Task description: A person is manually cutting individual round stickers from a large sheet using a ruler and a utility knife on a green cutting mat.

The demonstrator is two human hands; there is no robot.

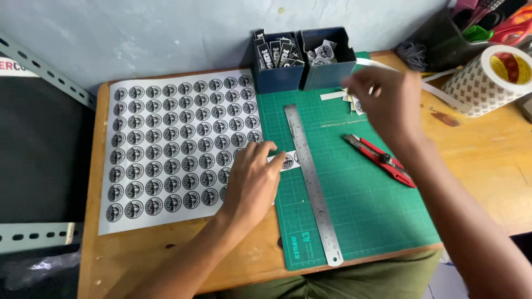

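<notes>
A white sheet (pixel 172 144) printed with several rows of round black emblems lies on the left of the wooden table (pixel 487 160). My left hand (pixel 252 182) rests flat on its right edge, fingertips beside a short cut strip of emblems (pixel 288 160). A steel ruler (pixel 312 180) lies lengthwise on the green cutting mat (pixel 371 205), just right of that strip. My right hand (pixel 385 102) is blurred, hovering over small cut pieces (pixel 338 95) at the mat's far edge; whether it holds one I cannot tell. A red utility knife (pixel 382 160) lies on the mat below it.
Two dark blue boxes (pixel 302 61) with cut stickers stand at the back of the mat. A large tape roll (pixel 490 77) and a dark organizer with tools (pixel 471 33) sit at the back right. A metal shelf rail (pixel 39 69) and black panel stand left.
</notes>
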